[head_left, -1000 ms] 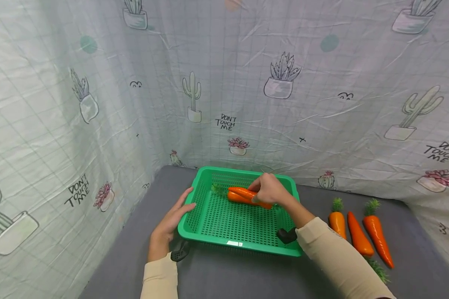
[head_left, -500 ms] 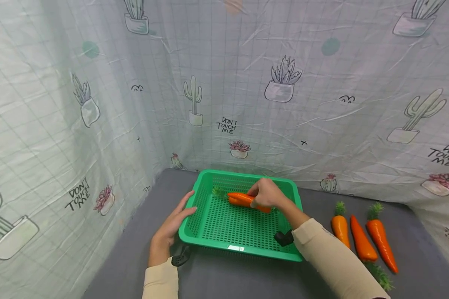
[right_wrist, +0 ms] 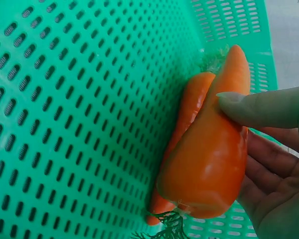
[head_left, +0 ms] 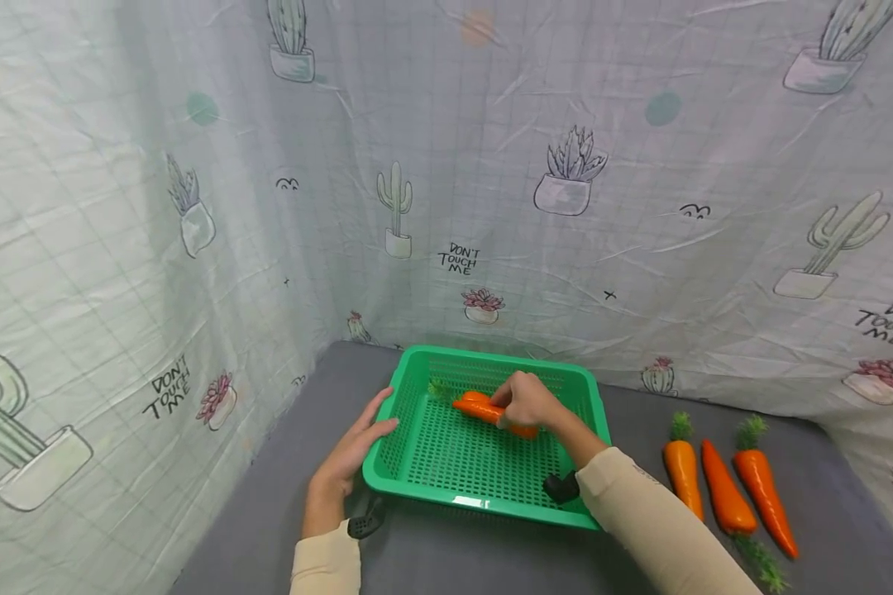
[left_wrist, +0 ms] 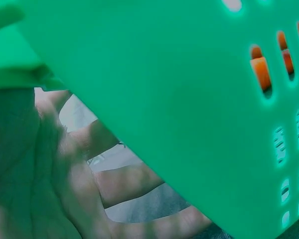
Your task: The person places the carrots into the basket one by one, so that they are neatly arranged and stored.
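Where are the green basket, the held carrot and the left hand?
Green basket (head_left: pixel 521 510): head view, near rim.
Held carrot (right_wrist: pixel 209 162): right wrist view, middle of its body.
Left hand (head_left: pixel 351 453): head view, middle.

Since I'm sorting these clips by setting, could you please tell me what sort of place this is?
Probably a screened-off tabletop workspace, though the room beyond is hidden: cactus-print sheeting hangs behind and beside a grey surface, where a green basket and carrots are laid out.
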{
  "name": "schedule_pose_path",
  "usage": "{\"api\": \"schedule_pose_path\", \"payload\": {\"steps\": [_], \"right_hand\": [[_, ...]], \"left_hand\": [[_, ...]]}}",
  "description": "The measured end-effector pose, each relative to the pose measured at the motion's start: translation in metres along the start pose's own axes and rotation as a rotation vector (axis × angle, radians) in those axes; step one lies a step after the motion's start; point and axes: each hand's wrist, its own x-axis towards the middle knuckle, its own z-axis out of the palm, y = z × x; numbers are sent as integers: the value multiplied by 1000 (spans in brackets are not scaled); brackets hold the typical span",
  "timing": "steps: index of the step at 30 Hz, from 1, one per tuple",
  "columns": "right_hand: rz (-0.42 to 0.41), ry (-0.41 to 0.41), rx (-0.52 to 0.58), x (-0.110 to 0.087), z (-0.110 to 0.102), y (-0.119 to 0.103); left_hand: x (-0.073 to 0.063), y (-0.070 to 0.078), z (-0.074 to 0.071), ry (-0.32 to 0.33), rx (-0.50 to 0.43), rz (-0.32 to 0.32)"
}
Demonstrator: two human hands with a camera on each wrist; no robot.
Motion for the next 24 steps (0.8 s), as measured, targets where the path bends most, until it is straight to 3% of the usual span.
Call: {"api": "schedule_pose_path", "payload": {"steps": [7, 12, 17, 24], "right_hand": [[28, 3, -19, 2, 12, 2], [-2, -3, -41, 4, 12, 3], [1, 28, -86, 4, 11, 6], [-29, 39, -110, 3, 14, 5]], "left_hand": [[0, -3, 0, 3, -3, 6], [4, 0, 3, 21, -21, 12], [8, 2, 7, -3, -22, 29], [-1, -1, 5, 6, -50, 6]]}}
